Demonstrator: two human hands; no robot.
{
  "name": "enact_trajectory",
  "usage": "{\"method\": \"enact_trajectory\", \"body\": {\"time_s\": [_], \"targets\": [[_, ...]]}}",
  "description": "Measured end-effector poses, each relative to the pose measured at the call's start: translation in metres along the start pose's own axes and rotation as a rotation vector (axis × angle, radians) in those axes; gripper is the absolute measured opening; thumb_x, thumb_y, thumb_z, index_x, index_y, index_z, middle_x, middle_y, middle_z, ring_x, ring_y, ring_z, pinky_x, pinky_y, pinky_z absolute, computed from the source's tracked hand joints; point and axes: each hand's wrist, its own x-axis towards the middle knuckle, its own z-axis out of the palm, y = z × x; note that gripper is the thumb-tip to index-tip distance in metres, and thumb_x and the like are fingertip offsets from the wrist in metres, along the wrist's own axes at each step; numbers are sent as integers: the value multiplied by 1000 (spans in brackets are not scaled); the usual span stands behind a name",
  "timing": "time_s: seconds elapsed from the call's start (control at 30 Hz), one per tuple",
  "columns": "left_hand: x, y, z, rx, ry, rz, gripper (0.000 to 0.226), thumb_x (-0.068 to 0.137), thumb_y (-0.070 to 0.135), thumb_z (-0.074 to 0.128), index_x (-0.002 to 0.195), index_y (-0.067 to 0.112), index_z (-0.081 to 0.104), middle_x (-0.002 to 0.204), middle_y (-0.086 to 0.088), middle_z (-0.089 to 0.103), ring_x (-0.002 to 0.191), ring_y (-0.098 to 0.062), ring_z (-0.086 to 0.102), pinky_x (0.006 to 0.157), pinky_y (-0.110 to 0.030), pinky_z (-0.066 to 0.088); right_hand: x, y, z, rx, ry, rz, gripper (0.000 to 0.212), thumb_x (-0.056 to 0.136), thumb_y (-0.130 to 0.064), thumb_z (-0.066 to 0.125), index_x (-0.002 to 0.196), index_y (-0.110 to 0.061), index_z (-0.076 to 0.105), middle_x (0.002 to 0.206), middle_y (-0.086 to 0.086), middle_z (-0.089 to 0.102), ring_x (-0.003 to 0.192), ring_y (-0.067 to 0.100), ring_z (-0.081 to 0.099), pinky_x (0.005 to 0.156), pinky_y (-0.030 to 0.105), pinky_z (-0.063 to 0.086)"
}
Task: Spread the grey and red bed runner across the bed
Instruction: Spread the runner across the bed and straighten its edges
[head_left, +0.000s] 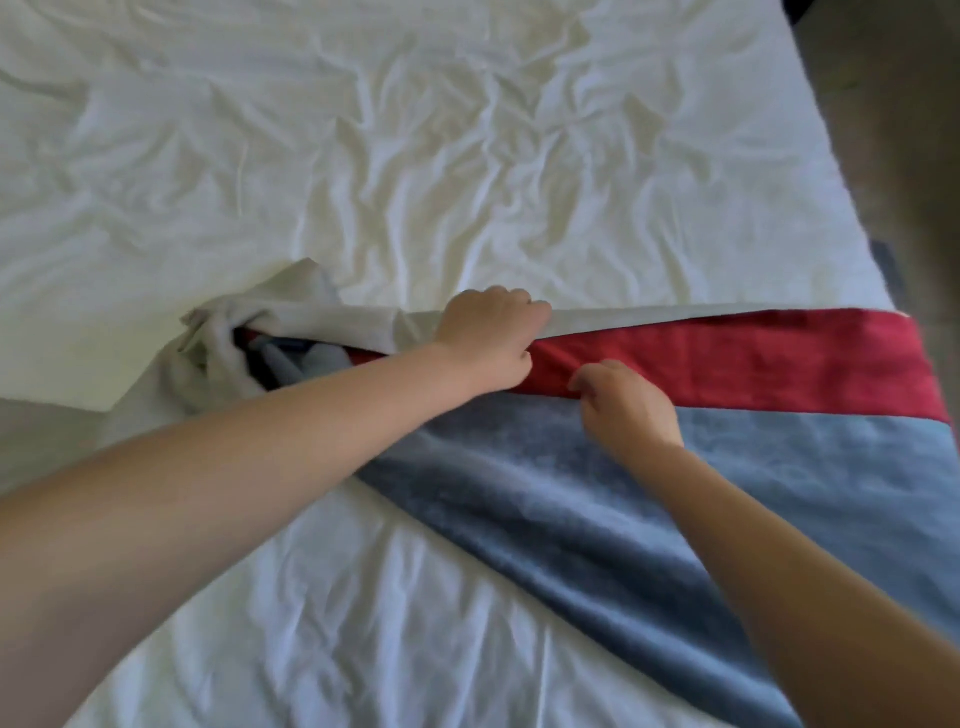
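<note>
Head view is taken up mostly by the bed (818, 171), whose white sheet (415, 130) is seen heavily creased over the far half and again along the near side. A strip of brownish floor (898, 130) is shown beyond the bed's right edge, blurred, and a dark shape in the top right corner cannot be made out.

The bed runner (571, 493) is laid from the right edge of the bed toward the middle, spread flat on the right and drawn narrower toward the left. Its wide grey panel (519, 519) is turned to the near side, and a red band (753, 358) is carried along the far side. A pale lining (332, 319) is folded up along the far edge. At the left the runner is gathered into a bunched end (223, 353), with the lining outermost and scraps of grey and red shown inside; rumpled sheet lies beyond it to the left.

The left hand (491, 332) is closed over the far edge where lining meets red band, its fingers curled over the fold and its forearm stretched across the grey panel. The right hand (628, 405) is set just beside it, nearer and to the right, on the seam between red and grey, with thumb and fingertips curled down and fabric seemingly pinched. The hands are kept close but apart, red cloth between them. The bunched end is left well to the left of both hands.
</note>
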Motion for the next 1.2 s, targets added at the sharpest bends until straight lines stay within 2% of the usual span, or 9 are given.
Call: {"method": "enact_trajectory", "body": {"time_s": [0.2,0.33,0.43,0.57,0.77,0.97,1.13,1.2], "targets": [[76,67,23,8,14,14,23,85,22,54,106,16,57,94,-2,59,81,-24,57,57,-31,40,-4,143,-47,151,203,363,31,79,-8,52,104,-19,67,107,8,68,100,30,62,77,34,47],[117,91,32,44,30,8,22,86,27,55,104,15,57,91,-2,59,78,-24,57,55,-31,37,3,219,-75,259,321,570,28,84,-11,49,104,-16,67,108,11,69,101,32,61,81,35,46],[141,106,36,51,39,11,20,86,29,55,100,16,58,89,-1,58,75,-24,56,54,-30,36,18,258,-91,237,321,649,31,85,-11,49,111,-11,64,112,17,66,104,35,59,83,36,45],[171,126,39,29,56,24,15,87,26,50,95,16,59,86,-1,60,72,-24,58,53,-30,38,44,284,-106,171,253,616,37,80,-11,53,116,-11,57,112,18,63,103,37,59,78,36,45],[210,165,47,-13,78,84,18,87,25,50,100,16,60,89,-2,63,79,-26,61,56,-29,36,75,299,-110,-41,174,459,55,75,-1,49,127,-19,48,110,14,63,98,38,59,65,32,38],[237,195,59,-50,52,72,14,89,20,52,99,13,61,91,-5,64,80,-29,61,58,-29,37,84,316,-103,-190,150,371,34,80,-2,44,107,-18,57,103,15,61,90,40,58,64,36,38],[248,187,56,-18,66,51,10,89,15,52,90,15,62,86,-4,64,78,-29,62,56,-28,34,98,321,-102,-210,209,350,31,82,3,44,104,-13,58,99,15,61,82,38,59,60,34,36],[255,179,50,12,125,36,14,90,17,51,92,16,65,89,-5,66,83,-32,63,57,-29,34,112,318,-104,-141,258,374,31,83,2,44,104,-13,60,102,16,61,86,38,59,63,35,38]]}}
